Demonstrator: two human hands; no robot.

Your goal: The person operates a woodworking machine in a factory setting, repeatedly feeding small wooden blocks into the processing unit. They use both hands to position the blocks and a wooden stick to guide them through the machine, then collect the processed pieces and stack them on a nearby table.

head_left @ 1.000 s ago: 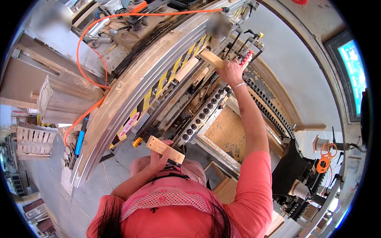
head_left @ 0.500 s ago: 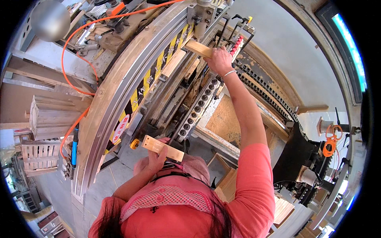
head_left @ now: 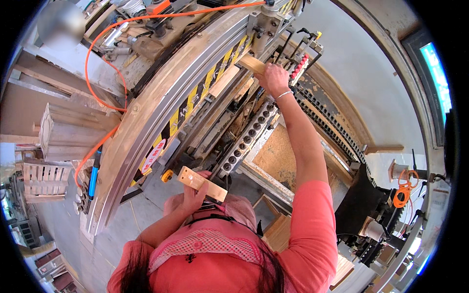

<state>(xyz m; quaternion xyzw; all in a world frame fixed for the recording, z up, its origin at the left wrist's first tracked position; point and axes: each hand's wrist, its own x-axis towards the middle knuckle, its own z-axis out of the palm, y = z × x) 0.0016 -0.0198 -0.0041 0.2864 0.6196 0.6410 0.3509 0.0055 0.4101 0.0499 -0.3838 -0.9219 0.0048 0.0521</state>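
My left hand point(head_left: 194, 197) is closed around a pale wooden block point(head_left: 196, 181), held close to my waist. Small holes show at the block's far end. Out ahead, my right arm reaches over the machine, and my right hand point(head_left: 275, 80) grips the near end of a flat wooden piece point(head_left: 251, 63). The far end of that piece lies by the machine's metal head point(head_left: 266, 29). Beside it, a second wooden piece point(head_left: 224, 81) rests along the striped yellow-and-black edge point(head_left: 195, 87). My right fingertips are partly hidden behind the hand.
A row of round black cups point(head_left: 247, 138) runs down the machine bed, with red knobs point(head_left: 299, 66) beyond my right hand. An orange hose point(head_left: 87, 80) loops at left near a blue pen-like tool point(head_left: 94, 177). A lit screen point(head_left: 434, 73) stands at far right.
The view has shifted slightly, so the machine sits a little farther right and lower. Both hands keep their holds on the wood, with little other visible movement.
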